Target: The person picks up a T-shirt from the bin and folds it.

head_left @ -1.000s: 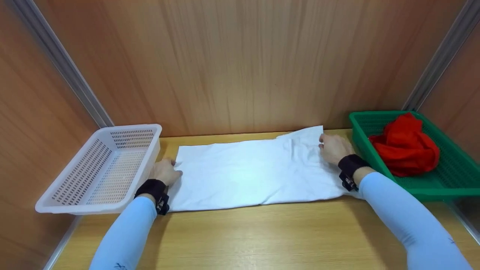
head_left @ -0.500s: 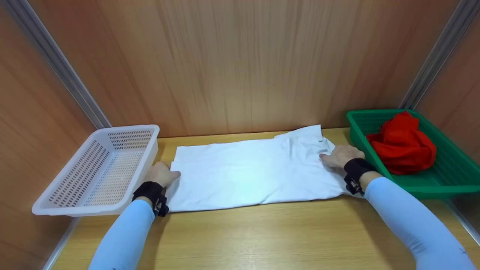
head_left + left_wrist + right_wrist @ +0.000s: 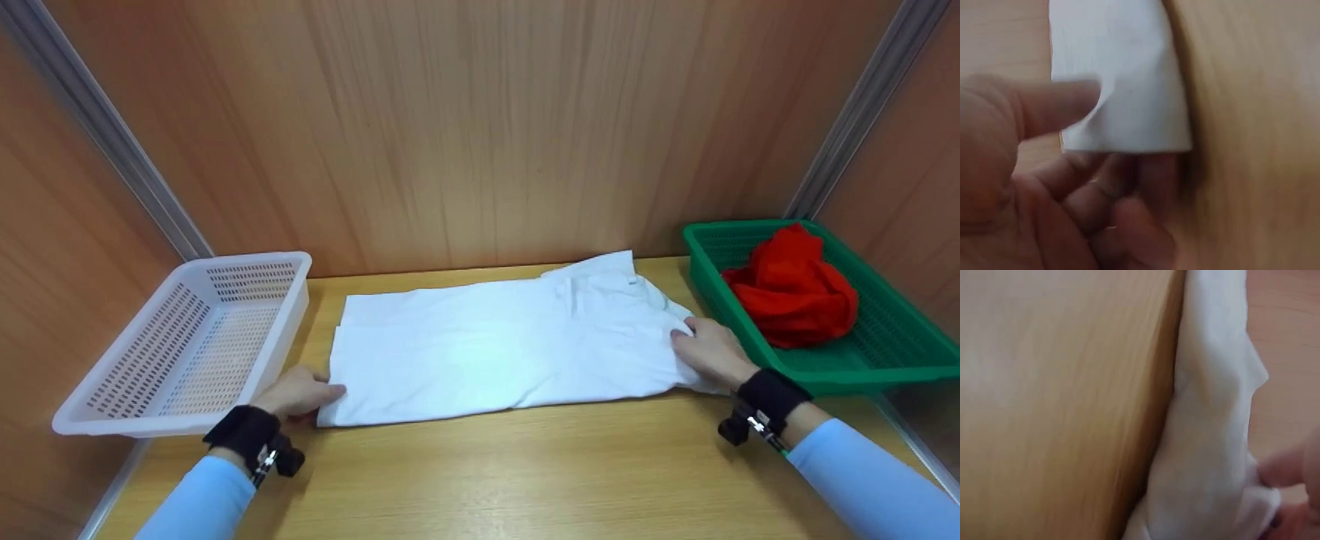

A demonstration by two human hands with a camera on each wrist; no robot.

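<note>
A white T-shirt [image 3: 465, 352], folded lengthwise, lies across the table with a sleeve-like flap [image 3: 600, 266] at its back right. At the front left corner, my left hand [image 3: 296, 391] pinches the hem. The left wrist view shows the thumb [image 3: 1064, 104] on top of the fabric and the curled fingers partly hidden under its edge. My right hand [image 3: 712, 349] grips the wrinkled right end, thumb towards the shirt. In the right wrist view only the fingertips [image 3: 1283, 467] show, at a bunched fold of the shirt [image 3: 1202, 439].
A white perforated basket [image 3: 262, 367] stands to the left, close by my left hand. On the right, a green basket [image 3: 724, 307] contains a crumpled red cloth [image 3: 795, 292]. Wooden panels [image 3: 450, 135] enclose the table's back and sides.
My left hand has slid towards me along the left edge to the front corner. My right hand has moved from the back flap rightward and nearer along the right end.
</note>
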